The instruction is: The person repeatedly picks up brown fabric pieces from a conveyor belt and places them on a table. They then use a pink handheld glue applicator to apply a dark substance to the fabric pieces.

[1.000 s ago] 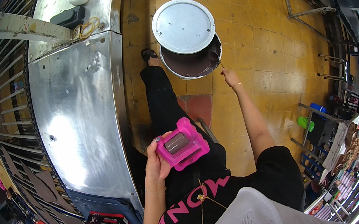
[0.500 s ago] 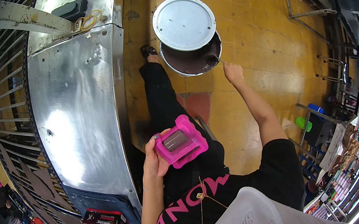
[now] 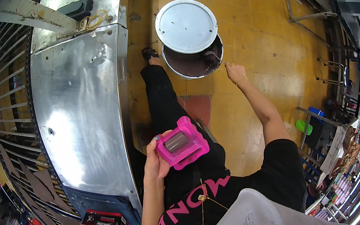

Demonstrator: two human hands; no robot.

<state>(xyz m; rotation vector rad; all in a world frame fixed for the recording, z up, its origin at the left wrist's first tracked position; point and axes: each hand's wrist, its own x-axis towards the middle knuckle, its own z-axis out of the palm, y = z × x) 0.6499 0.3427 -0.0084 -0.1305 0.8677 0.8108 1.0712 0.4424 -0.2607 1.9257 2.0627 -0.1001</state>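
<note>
The left hand grasps a pink holder at the lap. The right hand pinches a thin stick over the bucket; stretched so far, it might drop in.

Worn orange-yellow floor tiles, one reddish tile among them. Left of these, a curved shiny sheet-metal counter; beyond its outer edge, a barred metal grille. Right of the tiles, bare metal frames and crowded shelves
</note>
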